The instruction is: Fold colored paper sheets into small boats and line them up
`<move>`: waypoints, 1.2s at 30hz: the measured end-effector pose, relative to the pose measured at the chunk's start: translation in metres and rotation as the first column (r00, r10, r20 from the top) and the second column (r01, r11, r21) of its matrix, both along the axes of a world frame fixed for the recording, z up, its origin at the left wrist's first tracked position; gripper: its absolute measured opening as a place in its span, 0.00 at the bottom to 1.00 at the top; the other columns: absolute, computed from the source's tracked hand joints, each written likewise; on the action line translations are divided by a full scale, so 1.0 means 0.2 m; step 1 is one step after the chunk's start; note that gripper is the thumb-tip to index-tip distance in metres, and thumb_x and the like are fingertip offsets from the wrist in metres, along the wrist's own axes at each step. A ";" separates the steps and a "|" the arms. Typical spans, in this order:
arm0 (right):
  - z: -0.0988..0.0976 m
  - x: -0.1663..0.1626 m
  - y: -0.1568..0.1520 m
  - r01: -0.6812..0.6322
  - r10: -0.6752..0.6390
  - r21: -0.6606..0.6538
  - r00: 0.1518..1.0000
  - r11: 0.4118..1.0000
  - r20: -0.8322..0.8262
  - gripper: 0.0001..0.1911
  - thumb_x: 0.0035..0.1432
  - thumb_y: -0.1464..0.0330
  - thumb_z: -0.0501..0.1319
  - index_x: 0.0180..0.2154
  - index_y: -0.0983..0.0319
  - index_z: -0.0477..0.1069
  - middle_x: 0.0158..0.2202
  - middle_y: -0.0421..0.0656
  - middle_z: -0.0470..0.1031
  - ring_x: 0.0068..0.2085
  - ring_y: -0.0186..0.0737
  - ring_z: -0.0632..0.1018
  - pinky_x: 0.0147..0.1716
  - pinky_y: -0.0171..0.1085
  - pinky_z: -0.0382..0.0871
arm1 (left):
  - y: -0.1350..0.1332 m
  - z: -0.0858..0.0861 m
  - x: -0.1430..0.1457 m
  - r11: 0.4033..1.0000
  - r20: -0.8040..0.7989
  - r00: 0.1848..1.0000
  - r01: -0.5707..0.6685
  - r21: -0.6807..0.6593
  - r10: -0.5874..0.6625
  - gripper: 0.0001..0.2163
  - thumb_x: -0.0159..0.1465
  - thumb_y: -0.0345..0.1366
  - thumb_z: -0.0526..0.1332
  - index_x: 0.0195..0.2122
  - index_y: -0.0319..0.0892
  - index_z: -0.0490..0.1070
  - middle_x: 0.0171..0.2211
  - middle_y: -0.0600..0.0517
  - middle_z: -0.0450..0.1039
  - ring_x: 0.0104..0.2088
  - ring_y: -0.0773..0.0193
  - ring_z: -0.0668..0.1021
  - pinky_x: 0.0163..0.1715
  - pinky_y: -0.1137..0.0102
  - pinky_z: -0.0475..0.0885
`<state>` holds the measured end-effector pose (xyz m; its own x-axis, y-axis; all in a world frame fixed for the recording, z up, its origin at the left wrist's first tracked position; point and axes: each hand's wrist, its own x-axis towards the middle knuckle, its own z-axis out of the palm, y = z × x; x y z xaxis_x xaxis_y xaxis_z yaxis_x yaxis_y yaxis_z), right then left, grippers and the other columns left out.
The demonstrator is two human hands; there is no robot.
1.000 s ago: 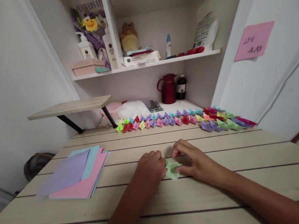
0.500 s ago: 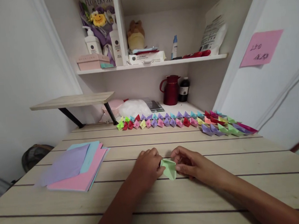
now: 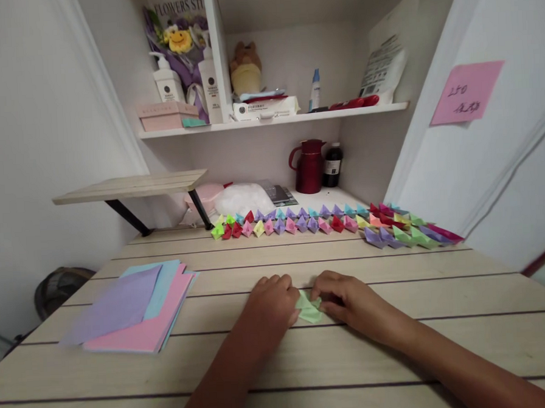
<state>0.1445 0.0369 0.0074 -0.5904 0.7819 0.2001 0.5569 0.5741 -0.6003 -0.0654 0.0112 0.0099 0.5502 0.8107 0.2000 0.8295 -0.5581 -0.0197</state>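
The green paper, partly folded, lies low over the near-middle part of the table, between the two hands. Its finer creases are too blurred to read.

Left hand: positioned at the left edge of the green paper, back of the hand upward. The fingers are curled and grasp that edge, with the thumb on the near side. Right hand: positioned at the right edge. The thumb and forefinger pinch the paper; the remaining fingers are bent and partly hidden.

To the left of the hands—well apart from them—lies a stack of paper in pink and blue, with a purple sheet lying askew on top.

Beyond the hands, small paper boats stand in two long rows across the far part of the table. At the right end, larger paper boats sit grouped closely together, in purple, green, red and other colours.

A raised wooden stand on black legs occupies the far left. Behind the rows, a red jug stands just beside a dark bottle. The shelf above carries a plush toy and a pink box. A pink note—handwritten—is fixed at the right.
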 end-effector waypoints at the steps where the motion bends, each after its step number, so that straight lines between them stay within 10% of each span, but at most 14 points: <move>1: 0.00 0.01 0.01 -0.011 0.010 0.011 1.000 1.000 0.016 0.12 0.51 0.77 0.58 0.36 0.57 0.73 0.38 0.40 0.73 0.38 0.38 0.75 0.39 0.35 0.66 | 0.00 0.00 0.00 1.000 -0.011 1.000 -0.001 -0.005 0.001 0.03 0.61 0.34 0.61 0.35 0.43 0.68 0.38 0.50 0.68 0.40 0.59 0.71 0.38 0.65 0.63; 15: 0.08 0.04 -0.03 -0.099 0.063 0.152 0.972 0.983 0.228 0.14 0.56 0.74 0.57 0.39 0.52 0.76 0.48 0.39 0.73 0.41 0.39 0.77 0.41 0.36 0.67 | -0.04 0.10 -0.04 0.997 0.057 0.998 -0.011 -0.071 0.015 0.17 0.64 0.32 0.57 0.54 0.51 0.64 0.47 0.52 0.69 0.45 0.60 0.72 0.43 0.67 0.64; 24: 0.07 0.04 -0.02 -0.121 0.104 0.124 0.985 0.985 0.140 0.10 0.61 0.67 0.56 0.37 0.53 0.77 0.46 0.39 0.75 0.43 0.40 0.77 0.42 0.37 0.66 | -0.15 0.00 -0.11 0.996 -0.029 0.998 -0.061 -0.060 0.059 0.24 0.68 0.28 0.50 0.63 0.59 0.55 0.62 0.50 0.61 0.57 0.54 0.65 0.52 0.57 0.61; 36: -0.05 -0.06 0.03 0.044 -0.042 0.113 0.999 0.993 -0.018 0.06 0.51 0.72 0.63 0.33 0.57 0.74 0.37 0.39 0.73 0.35 0.36 0.74 0.36 0.34 0.64 | -0.06 0.02 0.01 0.990 0.180 0.976 -0.107 -0.088 0.121 0.11 0.65 0.43 0.58 0.46 0.52 0.75 0.49 0.52 0.73 0.49 0.57 0.71 0.49 0.61 0.63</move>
